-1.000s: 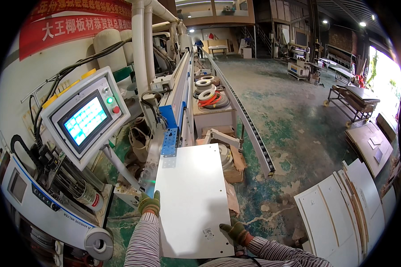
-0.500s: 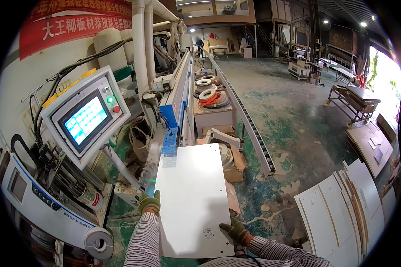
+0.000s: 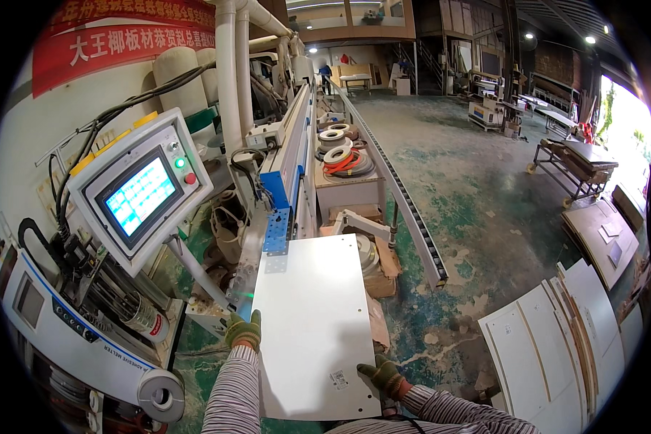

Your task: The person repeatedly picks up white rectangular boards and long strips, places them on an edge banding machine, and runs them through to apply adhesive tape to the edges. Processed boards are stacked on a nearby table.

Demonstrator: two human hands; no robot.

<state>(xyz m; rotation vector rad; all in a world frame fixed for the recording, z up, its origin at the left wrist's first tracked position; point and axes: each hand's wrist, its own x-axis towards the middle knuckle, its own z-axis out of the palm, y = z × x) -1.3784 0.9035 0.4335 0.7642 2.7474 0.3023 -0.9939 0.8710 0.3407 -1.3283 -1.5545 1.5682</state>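
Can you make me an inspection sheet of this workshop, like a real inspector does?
Surface: metal machine bed, partly hidden by the white panel.
Things in hand: the panel has small dark holes near its right edge and a printed label.
Clutter: edging rolls, piled beside the machine.
Hands: left gloved hand at the panel's left edge; right gloved hand at its right edge, near the body.
Cables: black cables, bunched above the lit control screen.
Surroundings: stacked boards and a loaded trolley, right; a person, far back.

Smooth panel (image 3: 311,311) (faintly glossy), cloth gloves (image 3: 243,333)
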